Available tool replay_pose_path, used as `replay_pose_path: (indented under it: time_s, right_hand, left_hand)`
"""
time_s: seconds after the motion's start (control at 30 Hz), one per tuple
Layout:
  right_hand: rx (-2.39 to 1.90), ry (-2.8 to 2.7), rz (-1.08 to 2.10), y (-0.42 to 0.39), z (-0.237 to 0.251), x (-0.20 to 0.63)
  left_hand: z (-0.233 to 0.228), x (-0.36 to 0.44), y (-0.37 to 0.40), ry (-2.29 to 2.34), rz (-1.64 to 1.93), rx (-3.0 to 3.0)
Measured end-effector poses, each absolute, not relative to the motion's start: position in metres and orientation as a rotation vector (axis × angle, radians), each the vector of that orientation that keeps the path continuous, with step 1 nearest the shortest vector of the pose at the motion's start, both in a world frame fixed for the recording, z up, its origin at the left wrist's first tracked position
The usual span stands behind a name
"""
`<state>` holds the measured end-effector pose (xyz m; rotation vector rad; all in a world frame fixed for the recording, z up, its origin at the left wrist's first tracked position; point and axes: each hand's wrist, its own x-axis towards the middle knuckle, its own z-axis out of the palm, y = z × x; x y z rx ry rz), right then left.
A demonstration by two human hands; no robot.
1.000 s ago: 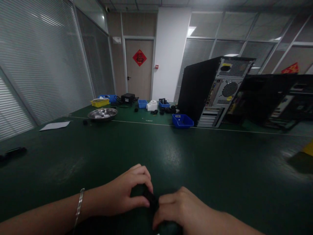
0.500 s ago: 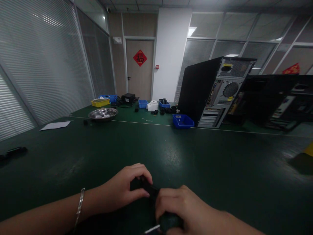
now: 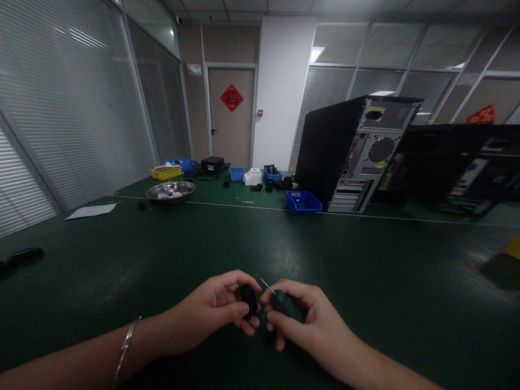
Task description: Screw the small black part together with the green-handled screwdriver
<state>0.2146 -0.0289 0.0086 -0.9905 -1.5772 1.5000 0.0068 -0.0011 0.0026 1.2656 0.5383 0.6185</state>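
Your left hand [image 3: 219, 309] was clamped around a small black part [image 3: 247, 299], held just above the green table [image 3: 365, 271] at 6 o'clock in view. Your right hand [image 3: 303, 319] gripped a green-handled screwdriver [image 3: 284, 304] (thin shaft pointing toward 10 o'clock), its handle touching the part. A blue bin [image 3: 303, 201] sat beside the computer tower [image 3: 357, 151] at 1 o'clock.

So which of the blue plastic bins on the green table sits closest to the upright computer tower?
The blue plastic bin right at the foot of the black computer tower; the other blue bins stand farther back, near the door.
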Motion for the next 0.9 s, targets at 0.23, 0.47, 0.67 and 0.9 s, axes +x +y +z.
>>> replay_pose_path:
  time_s: [0.23, 0.47, 0.67, 0.9]
  right_hand:
    - [-0.919, -1.517, 1.503, -0.028, 0.005, 0.213]
    - [-0.969, -1.515, 1.403, -0.03, 0.011, 0.215]
    - [-0.978, -1.617, 1.323, -0.035, 0.014, 0.213]
    - [-0.903, -1.692, 1.269, -0.038, 0.014, 0.21]
  left_hand:
    - [-0.001, 0.009, -0.003, 0.555, 0.643, 1.256]
    - [-0.002, 0.007, -0.002, 0.59, 0.638, 1.275]
    - [-0.002, 0.007, -0.004, 0.529, 0.594, 1.244]
    - [-0.008, 0.012, -0.002, 0.522, 0.626, 1.208]
